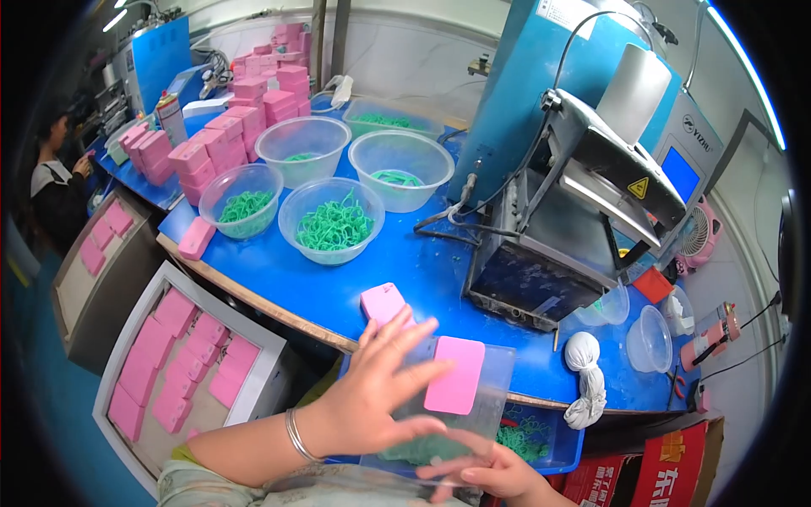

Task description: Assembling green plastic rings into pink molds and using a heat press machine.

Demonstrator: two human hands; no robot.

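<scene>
My left hand (386,386), with a metal bangle at its wrist, has its fingers spread above a clear plastic sheet. Past its fingertips lies a small pink block (381,301) on the blue table, partly covered by them. A flat pink rounded rectangle (457,374) rests on the clear sheet (497,380), right of my left fingers. My right hand (485,469) is at the sheet's lower edge, blurred; whether it grips the sheet is unclear. Below the sheet stands a blue bin (570,440) with green rubbery strands (523,440).
Bowls of green strands (336,222) stand on the blue table (272,279). A press machine (538,272) is at right, stacked pink blocks (244,123) at back left. Trays with pink blocks (272,374) stand lower left. A white cloth bundle (586,380) lies at the right; another person (57,184) is far left.
</scene>
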